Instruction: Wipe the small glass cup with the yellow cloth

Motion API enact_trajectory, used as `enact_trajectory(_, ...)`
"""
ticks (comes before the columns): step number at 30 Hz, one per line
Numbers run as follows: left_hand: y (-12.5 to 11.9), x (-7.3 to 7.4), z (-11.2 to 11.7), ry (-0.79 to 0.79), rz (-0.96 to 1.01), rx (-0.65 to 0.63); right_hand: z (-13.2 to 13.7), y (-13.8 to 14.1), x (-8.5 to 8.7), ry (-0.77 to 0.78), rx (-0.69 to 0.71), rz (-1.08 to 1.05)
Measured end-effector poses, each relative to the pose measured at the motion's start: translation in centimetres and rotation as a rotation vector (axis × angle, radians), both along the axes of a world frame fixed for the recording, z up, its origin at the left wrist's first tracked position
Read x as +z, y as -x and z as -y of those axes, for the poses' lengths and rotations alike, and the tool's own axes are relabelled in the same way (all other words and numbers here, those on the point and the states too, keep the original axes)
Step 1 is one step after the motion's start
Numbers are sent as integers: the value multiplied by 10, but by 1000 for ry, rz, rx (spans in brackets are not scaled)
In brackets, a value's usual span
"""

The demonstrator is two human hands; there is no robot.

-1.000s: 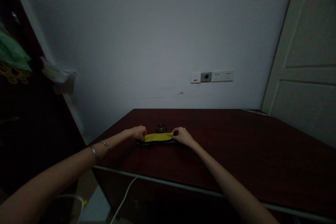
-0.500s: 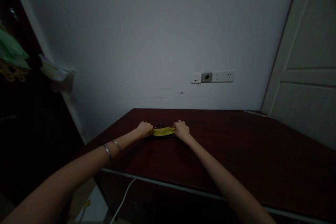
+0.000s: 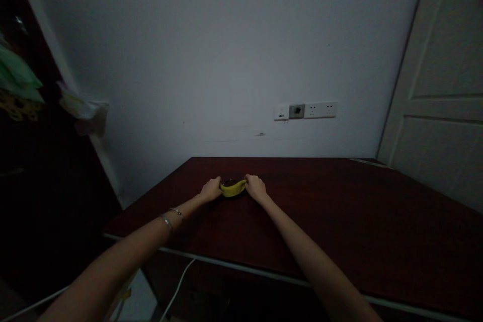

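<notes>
A strip of yellow cloth [image 3: 233, 189] stretches between my two hands above the dark red table, sagging a little in the middle. My left hand [image 3: 212, 189] is closed on its left end, and two silvery bracelets sit on that wrist. The right end is pinched in my right hand [image 3: 256, 187]. Just behind the cloth shows the curved edge of a dark round object [image 3: 229, 181]; the cloth hides most of it, and its kind is unclear.
The dark red table [image 3: 320, 221] stands against a pale wall with a row of sockets [image 3: 305, 110]. A white cable [image 3: 179, 282] hangs below the front edge. Green cloth [image 3: 17, 73] and a plastic bag [image 3: 81, 105] hang at the left. A panelled door [image 3: 445, 85] is on the right.
My hands have come closer together, the right one moving left. The cloth between them now curves downward more, and the left forearm has shifted slightly right.
</notes>
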State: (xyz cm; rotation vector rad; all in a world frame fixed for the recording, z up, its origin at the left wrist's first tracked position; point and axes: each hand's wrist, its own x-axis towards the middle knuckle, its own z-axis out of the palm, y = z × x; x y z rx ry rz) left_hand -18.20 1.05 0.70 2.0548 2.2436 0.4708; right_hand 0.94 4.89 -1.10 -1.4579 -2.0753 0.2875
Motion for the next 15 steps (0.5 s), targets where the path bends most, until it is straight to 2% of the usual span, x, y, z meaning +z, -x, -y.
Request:
enact_trajectory(6, -10, -19, -13, -161, 469, 164, -11, 16, -15, 83, 56, -321)
enact_trajectory(15, -19, -35, -27, -331, 1026, 260, -19, 39, -21, 235, -52, -779)
